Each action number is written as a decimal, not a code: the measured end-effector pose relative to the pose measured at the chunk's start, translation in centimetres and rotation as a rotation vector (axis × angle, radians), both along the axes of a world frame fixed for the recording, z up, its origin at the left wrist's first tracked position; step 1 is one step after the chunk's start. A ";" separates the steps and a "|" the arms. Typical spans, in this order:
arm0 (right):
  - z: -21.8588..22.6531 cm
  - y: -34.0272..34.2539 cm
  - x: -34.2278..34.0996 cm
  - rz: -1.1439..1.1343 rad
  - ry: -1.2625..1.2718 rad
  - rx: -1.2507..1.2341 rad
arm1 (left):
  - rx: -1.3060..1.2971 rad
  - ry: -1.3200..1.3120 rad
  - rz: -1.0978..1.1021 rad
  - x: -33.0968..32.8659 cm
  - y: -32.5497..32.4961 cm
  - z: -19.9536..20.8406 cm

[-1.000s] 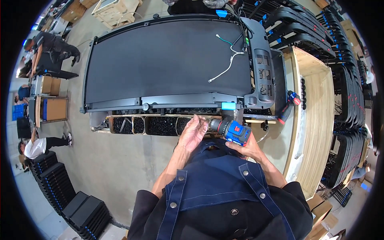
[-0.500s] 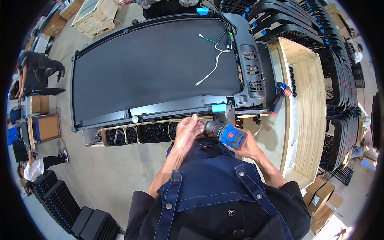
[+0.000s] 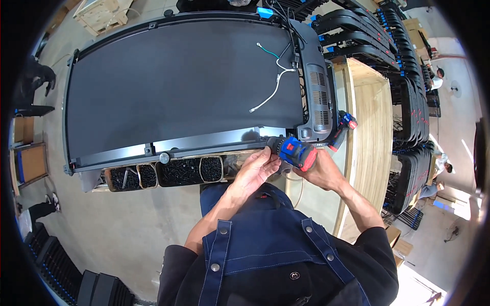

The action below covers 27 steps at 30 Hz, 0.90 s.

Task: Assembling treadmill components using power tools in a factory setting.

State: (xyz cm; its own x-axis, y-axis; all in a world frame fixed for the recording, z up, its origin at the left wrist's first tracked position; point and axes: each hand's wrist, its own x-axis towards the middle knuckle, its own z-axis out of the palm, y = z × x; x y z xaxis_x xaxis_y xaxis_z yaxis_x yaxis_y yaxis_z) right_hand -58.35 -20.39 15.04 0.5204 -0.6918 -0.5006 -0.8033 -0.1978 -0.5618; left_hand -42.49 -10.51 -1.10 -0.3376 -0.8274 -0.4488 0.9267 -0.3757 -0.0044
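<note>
Bright patches lie on the grey floor

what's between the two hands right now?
In the head view, a blue-and-red power drill: the right hand grips it, the left hand is at its front end.

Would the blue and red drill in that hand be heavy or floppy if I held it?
The drill is likely stiff, since it looks hard and boxy. It may feel heavy toward its chunky red end.
</note>
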 end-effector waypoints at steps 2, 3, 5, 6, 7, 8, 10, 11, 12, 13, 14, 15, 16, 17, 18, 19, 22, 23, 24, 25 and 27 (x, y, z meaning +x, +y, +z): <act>-0.1 -0.7 0.8 0.025 0.078 -0.059 | 0.029 0.059 0.004 0.2 -0.2 -0.8; 0.5 -1.1 1.8 0.050 0.126 -0.020 | 0.033 0.073 0.004 0.3 0.0 -1.1; 1.0 -1.9 3.4 0.096 0.255 0.044 | 0.039 0.099 0.006 0.4 0.2 -1.7; 0.7 -2.2 3.7 0.097 0.269 0.043 | 0.030 0.105 0.019 0.5 0.0 -1.9; 0.1 -2.5 3.6 0.122 0.292 0.037 | 0.020 0.110 0.032 0.6 -0.1 -2.1; -0.3 -2.7 3.4 0.148 0.315 0.031 | 0.019 0.123 0.033 0.6 -0.1 -2.2; -0.7 -3.4 3.6 0.129 0.365 0.061 | 0.002 0.136 -0.030 1.0 -0.3 -2.5; -0.9 -4.0 4.1 0.185 0.428 0.041 | -0.005 0.132 -0.035 1.1 -0.4 -3.0; -1.0 -4.2 4.4 0.241 0.490 0.025 | -0.003 0.143 -0.037 1.3 -0.4 -2.9; -1.1 -4.1 4.7 0.272 0.504 -0.025 | -0.007 0.121 -0.043 1.3 -0.4 -2.8; -1.0 -4.1 4.9 0.269 0.515 -0.020 | -0.011 0.100 -0.050 1.4 -0.4 -2.8; -0.8 -4.2 5.2 0.304 0.480 -0.052 | -0.007 0.112 -0.051 1.4 -0.3 -3.0; -0.5 -4.4 5.4 0.339 0.443 -0.083 | 0.015 0.051 -0.075 1.5 -0.1 -3.1; -0.3 -4.6 5.6 0.341 0.452 -0.075 | 0.037 -0.013 -0.100 1.6 0.2 -3.3; -0.3 -4.9 5.8 0.383 0.485 -0.070 | 0.041 -0.006 -0.100 1.8 0.4 -3.4; -0.4 -5.1 6.0 0.427 0.515 -0.066 | 0.032 -0.089 -0.144 2.2 0.8 -3.5; -0.8 -5.1 6.3 0.424 0.476 -0.078 | -0.003 -0.308 -0.167 3.3 1.9 -3.6; -1.2 -5.3 6.1 0.386 0.458 -0.060 | -0.026 -0.489 -0.117 3.7 3.0 -3.7; -1.2 -5.1 6.1 0.402 0.435 -0.053 | -0.042 -0.676 -0.071 4.1 4.5 -3.7; -1.0 -5.2 6.1 0.391 0.432 -0.045 | -0.047 -0.955 -0.016 5.5 5.1 -1.9; -1.0 -5.0 5.3 0.366 0.315 -0.109 | -0.072 -1.491 0.187 8.1 6.9 0.6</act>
State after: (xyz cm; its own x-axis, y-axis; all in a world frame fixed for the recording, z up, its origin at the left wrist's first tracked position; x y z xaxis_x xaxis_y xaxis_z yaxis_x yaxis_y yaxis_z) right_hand -53.01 -25.42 14.05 0.5742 -0.5490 -0.6074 -0.7974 -0.5432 -0.2629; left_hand -34.44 -3.61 -0.54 0.4890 -0.8403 -0.2339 0.0979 -0.2136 0.9720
